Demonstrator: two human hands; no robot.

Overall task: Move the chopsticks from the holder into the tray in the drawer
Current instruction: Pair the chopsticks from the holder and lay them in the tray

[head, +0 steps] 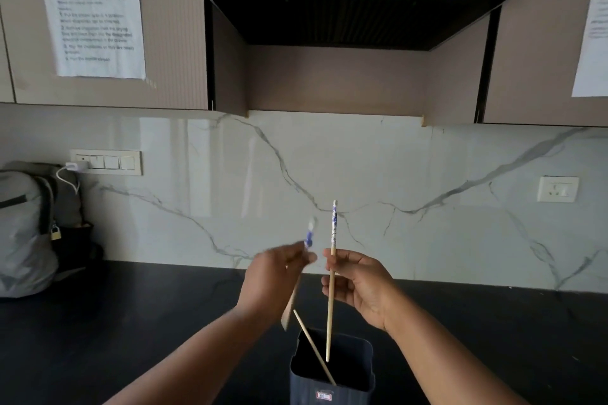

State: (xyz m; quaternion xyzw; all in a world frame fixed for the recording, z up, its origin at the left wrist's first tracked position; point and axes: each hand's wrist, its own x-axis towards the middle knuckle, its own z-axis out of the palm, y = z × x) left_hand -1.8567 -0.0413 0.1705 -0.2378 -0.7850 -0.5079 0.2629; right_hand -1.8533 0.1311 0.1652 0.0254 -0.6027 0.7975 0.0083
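Desk (131, 322) black, faint pale veining. Holder (330, 371) at the desk's near edge: dark navy, ribbed, small red-and-white label on its front. Chopstick in right hand (333, 273): pale wood shaft, white top with blue floral pattern. Chopstick in left hand (307, 242): same blue-on-white top, blurred, tan shaft. Third chopstick (312, 347) in holder: plain light wood where it shows. Backsplash (427, 174) white marble, grey veins. Cabinets (174, 26) beige-taupe. Hood (355, 3) black, silver rim. Backpack (29, 230) at desk's far left: grey, black straps, brass padlock.
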